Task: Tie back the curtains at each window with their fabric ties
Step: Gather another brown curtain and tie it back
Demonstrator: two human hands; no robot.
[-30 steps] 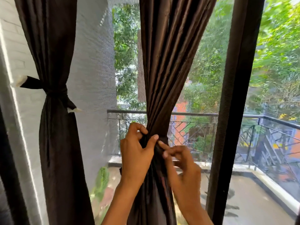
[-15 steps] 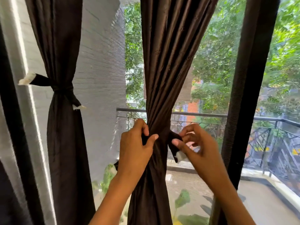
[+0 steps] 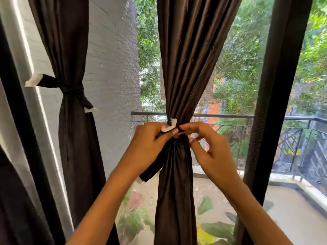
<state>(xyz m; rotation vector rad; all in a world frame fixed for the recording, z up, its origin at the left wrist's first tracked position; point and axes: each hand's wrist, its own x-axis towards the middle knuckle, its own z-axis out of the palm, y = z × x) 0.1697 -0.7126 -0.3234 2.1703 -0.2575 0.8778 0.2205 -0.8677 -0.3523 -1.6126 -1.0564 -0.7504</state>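
Observation:
A dark brown curtain hangs in the middle of the window, gathered into a narrow bundle at rail height. My left hand grips the dark fabric tie against the bundle's left side; one white-tipped end sticks up above its fingers, the other end hangs below the wrist. My right hand pinches the tie at the bundle's front, fingertips meeting those of the left. At the left, a second brown curtain is bound at its waist by its own tie with white ends.
A dark window frame post rises just right of my right hand. More dark curtain fabric fills the lower left corner. Behind the mesh screen lie a balcony with a black railing, a grey brick wall and trees.
My right hand has brought its tie end leftward across the front of the bundle to meet the left hand. The white tip now stands above my left fingers. The view has shifted slightly.

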